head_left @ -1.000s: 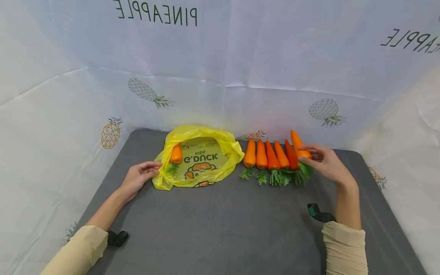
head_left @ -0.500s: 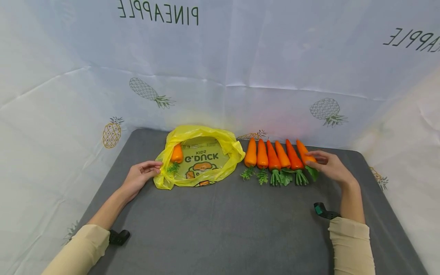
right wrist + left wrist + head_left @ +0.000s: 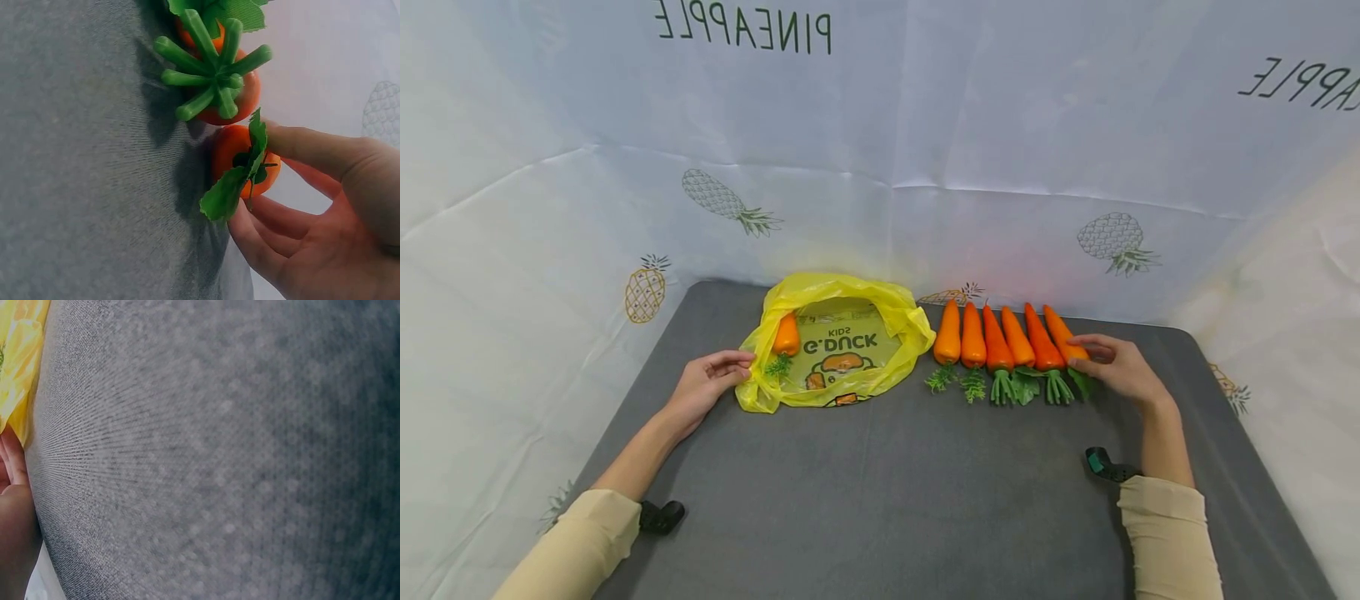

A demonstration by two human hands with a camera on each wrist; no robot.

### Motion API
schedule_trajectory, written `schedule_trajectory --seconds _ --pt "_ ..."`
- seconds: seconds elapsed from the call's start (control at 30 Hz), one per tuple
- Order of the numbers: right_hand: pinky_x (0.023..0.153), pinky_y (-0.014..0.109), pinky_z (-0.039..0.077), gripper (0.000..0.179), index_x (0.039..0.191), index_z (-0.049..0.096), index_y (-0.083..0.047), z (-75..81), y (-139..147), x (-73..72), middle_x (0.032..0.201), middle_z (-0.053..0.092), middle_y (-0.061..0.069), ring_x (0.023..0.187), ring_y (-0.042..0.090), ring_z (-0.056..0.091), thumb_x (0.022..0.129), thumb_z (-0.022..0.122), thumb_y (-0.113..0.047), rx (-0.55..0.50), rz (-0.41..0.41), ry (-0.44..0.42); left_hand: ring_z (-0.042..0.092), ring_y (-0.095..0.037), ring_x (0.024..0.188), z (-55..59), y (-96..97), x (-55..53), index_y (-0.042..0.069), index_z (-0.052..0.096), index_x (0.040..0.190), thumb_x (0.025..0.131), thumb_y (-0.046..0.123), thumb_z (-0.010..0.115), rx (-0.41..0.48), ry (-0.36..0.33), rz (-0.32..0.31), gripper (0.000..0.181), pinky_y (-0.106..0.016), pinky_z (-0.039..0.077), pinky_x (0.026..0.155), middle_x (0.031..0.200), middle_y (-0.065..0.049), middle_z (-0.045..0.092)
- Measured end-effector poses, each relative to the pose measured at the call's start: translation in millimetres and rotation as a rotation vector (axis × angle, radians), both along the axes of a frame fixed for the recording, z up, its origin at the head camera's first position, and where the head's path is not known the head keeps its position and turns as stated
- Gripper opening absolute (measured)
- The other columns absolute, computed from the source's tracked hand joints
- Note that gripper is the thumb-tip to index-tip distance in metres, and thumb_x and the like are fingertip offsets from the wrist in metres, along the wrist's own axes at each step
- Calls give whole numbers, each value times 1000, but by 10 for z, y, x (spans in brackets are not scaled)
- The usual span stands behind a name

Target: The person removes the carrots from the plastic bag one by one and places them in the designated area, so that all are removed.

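Observation:
At the right end of a row of several orange carrots [image 3: 998, 342], my right hand [image 3: 1120, 367] holds the last carrot [image 3: 1057, 327] near its leafy end. The right wrist view shows that carrot's round orange top [image 3: 228, 150] between thumb and fingers, its green leaves toward the camera. My left hand [image 3: 702, 385] pinches the left edge of a yellow plastic bag [image 3: 901, 302], which lies with its mouth spread. Inside the bag, on its left, is another carrot [image 3: 786, 335] with feathery green leaves. A fold of the bag [image 3: 19, 362] meets the left fingertips in the left wrist view.
The grey table [image 3: 880, 492] carries everything. Behind it hangs a white cloth [image 3: 985, 217] with pineapple prints, close to the carrot tips and the bag's back rim. Dark wrist-worn devices [image 3: 1108, 467] sit by both sleeves.
My right hand has moved slightly right and lowered the last carrot, which now lies beside its neighbour instead of overlapping it. The left hand and the bag stay nearly the same.

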State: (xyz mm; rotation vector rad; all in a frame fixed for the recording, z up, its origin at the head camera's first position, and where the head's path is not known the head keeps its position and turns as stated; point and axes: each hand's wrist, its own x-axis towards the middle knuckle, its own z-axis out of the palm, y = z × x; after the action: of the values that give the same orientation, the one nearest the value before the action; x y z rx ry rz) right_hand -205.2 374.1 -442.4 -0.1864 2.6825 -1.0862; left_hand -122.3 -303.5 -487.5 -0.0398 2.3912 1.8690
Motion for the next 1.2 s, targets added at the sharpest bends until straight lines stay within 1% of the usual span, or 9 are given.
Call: schedule_trajectory --seconds 0.1,0.3,0.4,0.5,0.63,0.8,1.0,1.13,1.2 --pt "83 17 54 55 154 56 -2 -6 -3 7 153 58 36 137 54 58 110 67 -33 6 -3 4 69 7 103 -1 -2 1 -10 61 145 109 16 67 3 -3 0 45 -9 57 93 111 21 73" --pt "91 35 62 55 153 58 -1 14 -4 37 154 57 36 140 57 55 109 69 -32 20 2 27 68 7 103 1 3 -4 -9 61 145 109 17 67 -2 -4 -1 44 -9 57 93 111 21 73" --pt "89 26 63 53 151 59 1 64 -23 58 152 58 36 138 57 57 109 69 -29 1 -7 67 69 6 103 2 4 -6 -9 62 144 109 17 67 -3 -5 -2 44 -9 57 93 111 20 73" --pt "80 12 57 49 149 60 2 130 -65 72 148 61 36 133 57 60 108 70 -25 -6 -20 120 69 6 102 4 4 -8 -9 62 144 109 17 67 -3 -2 -1 44 -9 57 93 110 20 73" --pt "77 8 53 47 147 61 3 216 -141 96 146 62 37 128 57 62 108 69 -23 16 -12 172 69 6 102 8 10 -6 -9 62 144 109 16 67 -5 2 0 44 -9 57 93 110 20 73" --pt "79 5 50 50 150 59 3 334 -319 154 148 61 36 131 57 62 109 69 -23 -4 22 185 69 6 102 5 16 4 -9 62 143 109 17 68 2 -1 2 43 -9 57 93 110 19 73" --pt "81 11 54 48 149 61 0 486 -637 186 148 63 32 127 55 66 108 70 -23 -28 85 204 69 5 102 8 17 18 -10 62 143 108 15 68 15 3 4 43 -10 58 92 110 18 74" --pt "89 27 62 43 147 64 -5 577 -865 197 149 64 27 128 50 68 108 69 -24 -52 110 205 69 5 101 24 22 23 -10 62 143 108 14 68 19 1 10 43 -9 57 92 110 18 74" --pt "89 35 64 41 145 66 -6 604 -971 194 148 65 26 127 49 69 109 69 -23 -65 122 209 69 5 101 34 20 24 -10 61 144 108 14 69 22 -1 7 44 -9 57 92 110 18 74"
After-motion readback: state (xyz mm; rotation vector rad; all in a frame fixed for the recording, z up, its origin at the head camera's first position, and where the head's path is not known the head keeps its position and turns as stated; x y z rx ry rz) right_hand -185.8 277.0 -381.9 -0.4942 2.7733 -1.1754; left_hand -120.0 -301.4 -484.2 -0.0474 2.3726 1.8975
